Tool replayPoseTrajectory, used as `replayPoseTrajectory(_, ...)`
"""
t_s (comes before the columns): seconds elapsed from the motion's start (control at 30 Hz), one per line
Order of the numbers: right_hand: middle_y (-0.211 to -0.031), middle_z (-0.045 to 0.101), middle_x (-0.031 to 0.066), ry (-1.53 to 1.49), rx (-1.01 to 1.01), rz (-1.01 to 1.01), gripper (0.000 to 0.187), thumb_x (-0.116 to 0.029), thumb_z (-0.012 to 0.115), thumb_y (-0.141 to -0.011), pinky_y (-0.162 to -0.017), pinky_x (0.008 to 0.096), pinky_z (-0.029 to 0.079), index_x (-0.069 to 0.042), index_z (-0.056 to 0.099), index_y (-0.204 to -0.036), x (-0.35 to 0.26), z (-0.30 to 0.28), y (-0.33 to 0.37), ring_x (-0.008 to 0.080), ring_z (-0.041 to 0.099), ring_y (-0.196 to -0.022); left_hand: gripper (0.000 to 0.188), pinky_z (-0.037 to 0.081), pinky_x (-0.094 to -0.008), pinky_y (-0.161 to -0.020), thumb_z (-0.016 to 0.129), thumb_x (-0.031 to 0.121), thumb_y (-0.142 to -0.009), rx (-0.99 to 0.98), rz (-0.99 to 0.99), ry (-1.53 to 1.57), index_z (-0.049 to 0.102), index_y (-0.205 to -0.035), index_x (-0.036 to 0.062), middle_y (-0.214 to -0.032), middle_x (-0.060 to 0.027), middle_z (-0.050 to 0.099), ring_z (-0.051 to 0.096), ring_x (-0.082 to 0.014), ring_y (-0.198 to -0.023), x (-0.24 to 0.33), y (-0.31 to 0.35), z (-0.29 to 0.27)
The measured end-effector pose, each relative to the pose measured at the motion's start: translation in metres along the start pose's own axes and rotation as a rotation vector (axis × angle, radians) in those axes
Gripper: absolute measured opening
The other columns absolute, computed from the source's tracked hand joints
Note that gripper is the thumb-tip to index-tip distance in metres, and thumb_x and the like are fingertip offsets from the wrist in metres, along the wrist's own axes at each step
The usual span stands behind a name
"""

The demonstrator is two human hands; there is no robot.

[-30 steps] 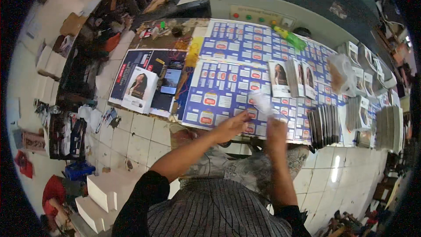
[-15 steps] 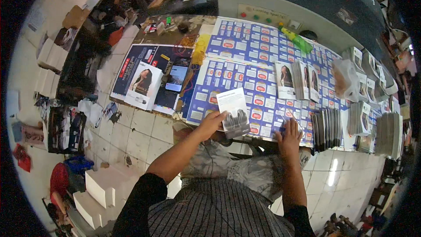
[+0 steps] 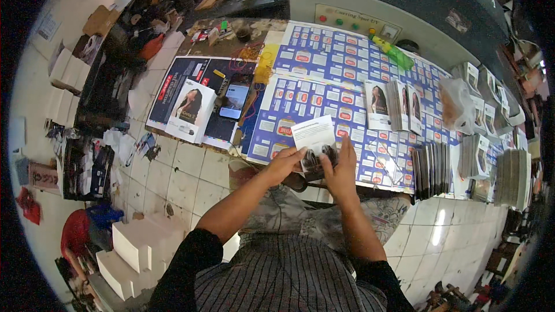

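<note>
Between my two hands is a white and dark printed leaflet (image 3: 315, 133), tilted over the near edge of the table. My left hand (image 3: 283, 166) pinches its left side, thumb on the front. My right hand (image 3: 343, 174) grips the right side, its thumb across the dark lower part and its fingers reaching up along the edge. To the left lies a stack of leaflets (image 3: 189, 112) with a long-haired figure on the cover. Right of my hands, more such leaflets (image 3: 378, 104) stand in overlapping piles on the blue printed sheets (image 3: 315, 89).
A phone (image 3: 234, 101) lies beside the left stack. A green bottle (image 3: 395, 55) rests near the grey machine panel (image 3: 324, 0). A dark-edged row of leaflets (image 3: 431, 169) and a plastic bag (image 3: 457, 104) are at right. White blocks of paper (image 3: 136, 245) stand on the tiled floor at lower left.
My right hand has left the table's front edge, moved left and taken hold of the leaflet's right side. My left hand still holds the leaflet, which has shifted slightly right.
</note>
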State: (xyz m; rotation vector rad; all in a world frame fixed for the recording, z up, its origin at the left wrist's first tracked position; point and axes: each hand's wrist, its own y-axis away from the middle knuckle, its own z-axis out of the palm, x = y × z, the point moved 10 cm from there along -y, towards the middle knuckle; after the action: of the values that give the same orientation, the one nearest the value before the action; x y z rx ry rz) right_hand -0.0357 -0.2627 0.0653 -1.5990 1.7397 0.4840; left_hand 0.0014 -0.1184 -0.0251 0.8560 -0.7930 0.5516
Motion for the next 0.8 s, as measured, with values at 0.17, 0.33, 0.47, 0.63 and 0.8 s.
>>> replayPoseTrajectory(0.17,-0.144,0.041,0.0333,0.049,0.002,-0.091,0.077,-0.031,0.069,-0.091,-0.109,0.0538,0.032,0.011,0.033,-0.145,-0.011,0.005,0.001,0.0474,0.043,-0.130,0.041,0.056,-0.0292,-0.078,0.048,0.033,-0.106,0.019,0.005,-0.022,0.055,-0.134,0.0045,-0.111,-0.0016,0.065,0.064,-0.0107,-0.089,-0.005,-0.003,-0.008)
replayPoseTrajectory(0.33,-0.140,0.046,0.0287,0.241,0.054,-0.202,0.064,-0.023,0.070,-0.089,-0.107,0.0526,0.035,0.004,0.044,-0.141,-0.049,0.006,0.005,0.0441,0.046,-0.127,0.036,0.056,-0.0283,-0.075,0.047,0.033,-0.106,0.063,-0.011,0.084,0.059,-0.128,0.0065,-0.107,-0.0009,0.066,0.065,-0.0112,-0.087,-0.007,-0.001,-0.014)
replayPoseTrajectory(0.47,-0.121,0.061,0.0204,-0.050,-0.045,-0.041,0.045,-0.010,0.069,-0.090,-0.095,0.0407,0.046,-0.001,0.054,-0.131,-0.036,0.011,0.002,0.0351,0.059,-0.111,0.045,0.055,-0.0337,-0.086,0.047,0.039,-0.105,-0.021,-0.002,0.160,0.053,-0.135,0.0070,-0.119,-0.0036,0.064,0.065,-0.0156,-0.103,-0.019,-0.005,-0.022)
replayPoseTrajectory(0.63,-0.105,0.069,0.0057,-0.850,-0.202,0.243,0.037,-0.003,0.067,-0.091,-0.086,0.0295,0.049,0.000,0.058,-0.126,-0.025,0.014,-0.010,0.0174,0.065,-0.095,0.067,0.042,-0.0443,-0.109,0.051,0.051,-0.100,-0.384,0.098,0.639,0.034,-0.150,0.0095,-0.147,-0.0078,0.048,0.047,-0.0212,-0.134,0.012,0.013,-0.009)
replayPoseTrajectory(0.8,-0.099,0.071,0.0136,-0.556,-0.108,0.414,0.036,-0.013,0.071,-0.086,-0.081,0.0368,0.051,0.002,0.060,-0.118,0.070,0.008,-0.020,0.0249,0.066,-0.090,0.040,0.052,-0.0355,-0.087,0.068,0.014,-0.094,0.236,0.327,-0.189,0.056,-0.131,0.0071,-0.116,-0.0088,0.068,0.067,-0.0244,-0.104,0.047,-0.004,-0.043)
